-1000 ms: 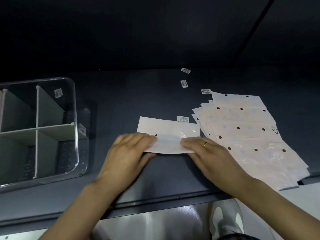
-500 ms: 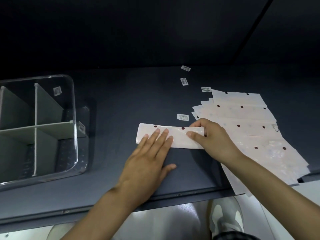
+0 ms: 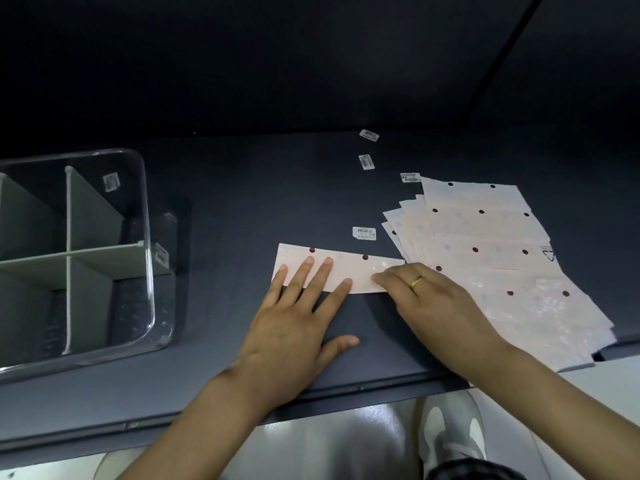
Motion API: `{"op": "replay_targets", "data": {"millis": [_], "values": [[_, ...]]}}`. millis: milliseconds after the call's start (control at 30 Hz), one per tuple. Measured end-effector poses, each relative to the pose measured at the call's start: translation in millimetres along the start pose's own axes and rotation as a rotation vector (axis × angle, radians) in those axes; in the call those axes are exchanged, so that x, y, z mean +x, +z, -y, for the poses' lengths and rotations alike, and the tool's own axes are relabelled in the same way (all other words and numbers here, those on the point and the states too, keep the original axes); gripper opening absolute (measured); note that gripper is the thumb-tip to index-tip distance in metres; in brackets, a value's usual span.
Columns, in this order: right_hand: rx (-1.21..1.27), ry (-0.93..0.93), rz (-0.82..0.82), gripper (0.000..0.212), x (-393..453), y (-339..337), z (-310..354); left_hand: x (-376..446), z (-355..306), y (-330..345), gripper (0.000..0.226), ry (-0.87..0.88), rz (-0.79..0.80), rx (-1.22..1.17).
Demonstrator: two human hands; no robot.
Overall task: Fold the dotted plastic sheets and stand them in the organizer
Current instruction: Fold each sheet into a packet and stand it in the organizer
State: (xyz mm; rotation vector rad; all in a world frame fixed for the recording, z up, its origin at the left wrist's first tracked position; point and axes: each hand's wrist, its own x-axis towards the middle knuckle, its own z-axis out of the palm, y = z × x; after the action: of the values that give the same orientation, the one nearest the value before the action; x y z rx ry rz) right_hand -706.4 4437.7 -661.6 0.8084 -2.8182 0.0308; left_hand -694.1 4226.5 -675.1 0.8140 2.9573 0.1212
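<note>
Head view: folded pale-pink dotted plastic strip (image 3: pixel 341 271) lies on the dark bench (image 3: pixel 242 209), left hand (image 3: pixel 298 327) flat and right hand (image 3: pixel 440 306) pressing its end, likely setting the crease; clear divided plastic organizer (image 3: pixel 147 237) sits well left, no sheets visible inside.

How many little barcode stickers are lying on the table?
4 on the table: far sticker, second sticker, third sticker by the sheet pile, and nearest sticker above the folded sheet. The pile may hide more.
</note>
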Motion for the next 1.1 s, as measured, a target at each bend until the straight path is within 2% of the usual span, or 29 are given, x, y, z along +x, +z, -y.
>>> {"op": "replay_targets", "data": {"millis": [67,167,200,300,400,567,700,733,800,900,1000,1100], "values": [[-0.016,-0.039,-0.017,0.040,1,-2,-6,1,0,-2,0.068,-0.005,-0.006,-0.023],[0.046,-0.063,-0.057,0.010,6,-11,-4,1,0,-2,0.061,-0.047,-0.093,-0.086],[0.100,-0.062,-0.075,0.007,7,-15,1,1,0,-2,0.055,-0.067,-0.142,-0.116],[0.307,-0.096,-0.144,0.015,11,-26,26,-2,-1,0,0.028,-0.150,-0.339,-0.229],[0.412,-0.130,-0.102,0.017,13,-27,41,-6,0,4,0.022,-0.223,-0.417,-0.357],[0.704,0.267,0.132,0.031,18,-16,27,-8,3,4,0.023,-0.303,-0.412,-0.582],[0.852,0.502,0.125,0.007,25,-7,26,-2,5,3,0.005,-0.351,-0.402,-0.592],[0.884,0.550,0.119,0.015,26,-4,26,0,6,3,0.007,-0.364,-0.398,-0.589],[0.932,0.627,0.127,0.025,29,-2,26,4,8,3,0.012,-0.396,-0.379,-0.578],[0.976,0.717,0.161,0.019,35,-4,26,8,8,3,0.019,-0.449,-0.319,-0.537],[0.972,0.798,0.172,0.025,41,-3,26,7,6,0,0.017,-0.487,-0.305,-0.489],[0.928,0.828,0.182,0.027,46,-3,27,3,2,-5,0.022,-0.397,-0.368,-0.444]]}}
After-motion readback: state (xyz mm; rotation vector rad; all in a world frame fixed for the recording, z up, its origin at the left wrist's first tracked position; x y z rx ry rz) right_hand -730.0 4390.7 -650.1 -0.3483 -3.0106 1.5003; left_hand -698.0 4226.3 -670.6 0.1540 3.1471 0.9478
